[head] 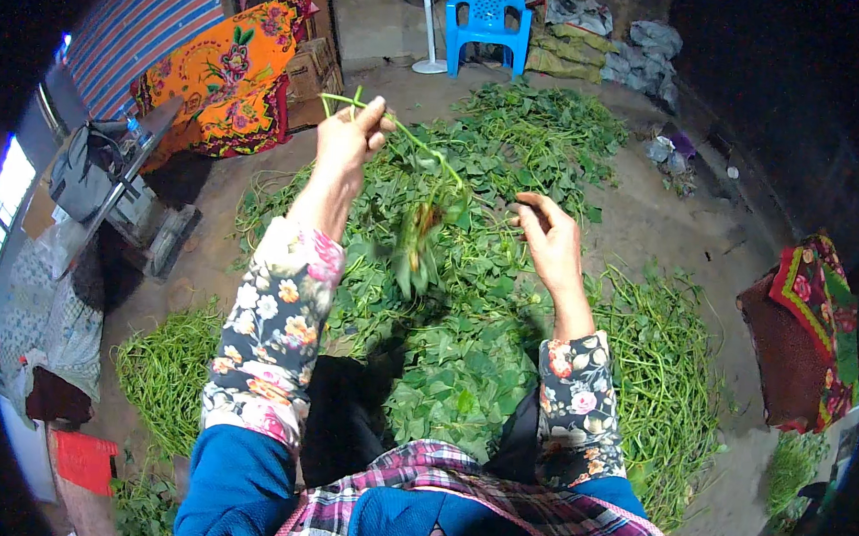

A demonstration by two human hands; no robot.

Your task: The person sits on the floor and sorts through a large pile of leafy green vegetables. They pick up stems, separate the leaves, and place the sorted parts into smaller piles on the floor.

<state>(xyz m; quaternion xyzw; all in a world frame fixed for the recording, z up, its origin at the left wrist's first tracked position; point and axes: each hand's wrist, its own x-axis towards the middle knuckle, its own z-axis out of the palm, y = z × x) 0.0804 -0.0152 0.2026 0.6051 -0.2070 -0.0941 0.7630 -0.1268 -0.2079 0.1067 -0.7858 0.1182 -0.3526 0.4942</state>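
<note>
My left hand is raised and pinches a long green vine stem. The stem slants down to the right, and a blurred clump of leaves, partly browned, hangs from its lower end. My right hand is held out to the right of that clump, fingers bent and slightly apart, with nothing plainly in them. Below both hands spreads a wide heap of leafy green vines on the floor. Close to my lap lies a pile of loose green leaves.
Piles of bare stems lie at left and right. A blue plastic chair, a white stand fan and stacked sacks stand at the back. An orange floral cloth hangs at back left, and a cloth-draped object is at right.
</note>
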